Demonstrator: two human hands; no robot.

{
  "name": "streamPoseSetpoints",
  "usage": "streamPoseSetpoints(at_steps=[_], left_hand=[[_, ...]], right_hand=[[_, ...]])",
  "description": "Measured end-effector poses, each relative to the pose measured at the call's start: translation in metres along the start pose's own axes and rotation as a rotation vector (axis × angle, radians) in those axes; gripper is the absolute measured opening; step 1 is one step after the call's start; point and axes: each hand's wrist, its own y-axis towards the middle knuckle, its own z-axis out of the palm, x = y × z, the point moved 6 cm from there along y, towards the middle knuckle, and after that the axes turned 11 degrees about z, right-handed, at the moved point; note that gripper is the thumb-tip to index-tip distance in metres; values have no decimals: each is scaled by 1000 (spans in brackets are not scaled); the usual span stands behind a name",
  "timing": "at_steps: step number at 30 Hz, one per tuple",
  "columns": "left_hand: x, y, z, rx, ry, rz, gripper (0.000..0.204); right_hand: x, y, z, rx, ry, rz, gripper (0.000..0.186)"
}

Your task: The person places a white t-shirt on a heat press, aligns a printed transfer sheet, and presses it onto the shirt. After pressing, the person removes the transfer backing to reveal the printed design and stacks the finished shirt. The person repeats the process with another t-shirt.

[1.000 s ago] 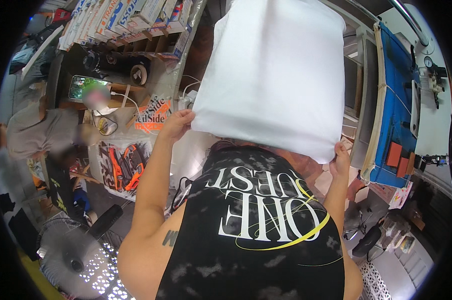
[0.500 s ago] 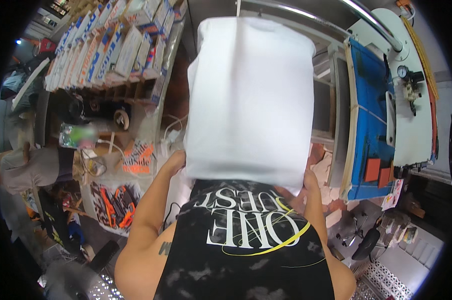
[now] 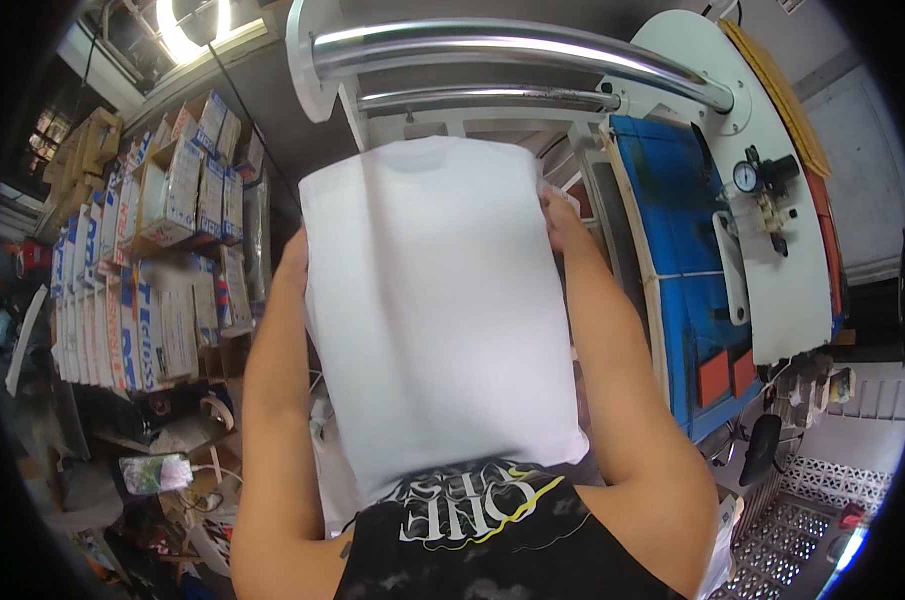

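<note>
A white T-shirt (image 3: 442, 300) lies stretched over a flat board in front of me, its near edge close to my chest. Soft creases run lengthwise down its left part. At the far left side of the shirt is my left hand (image 3: 296, 252), its fingers hidden behind the cloth edge. My right hand (image 3: 564, 220) is at the far right side, its fingers curled around the shirt's edge there. Both forearms reach forward along the two sides of the shirt.
Thick chrome bars (image 3: 522, 50) cross beyond the shirt. To the right stand a blue-covered panel (image 3: 672, 260) and a white machine plate with a pressure gauge (image 3: 744, 177). Shelves of cardboard boxes (image 3: 122, 310) are at the left. A black seat (image 3: 762, 450) stands lower right.
Both hands have moved from the shirt's near corners to its far sides. My view has tilted up, bringing the chrome bars more fully into sight, and the shirt sits lower in the picture.
</note>
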Motion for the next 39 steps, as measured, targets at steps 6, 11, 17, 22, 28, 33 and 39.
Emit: streamPoseSetpoints(at_steps=[6, 11, 17, 22, 28, 33, 39], left_hand=[[-20, 15, -38, -200, 656, 304, 41], [-26, 13, -63, -332, 590, 488, 38], [9, 25, -50, -330, 593, 380, 44], [-2, 21, -53, -350, 640, 439, 43], [-38, -4, -44, -397, 851, 460, 33], [-100, -61, 51, -447, 1187, 1218, 19], [-34, -81, 195, 95, 1388, 1304, 29]], right_hand=[[14, 1, -2, -225, -523, -289, 38], [33, -20, -20, -599, -662, -596, 44], [18, 5, -22, -389, -429, -335, 50], [24, 12, -37, -456, -385, -505, 50], [23, 2, -28, -397, -574, -302, 41], [39, -86, 59, -938, -1141, -976, 31], [-66, -85, 201, -427, -1648, -1195, 43]])
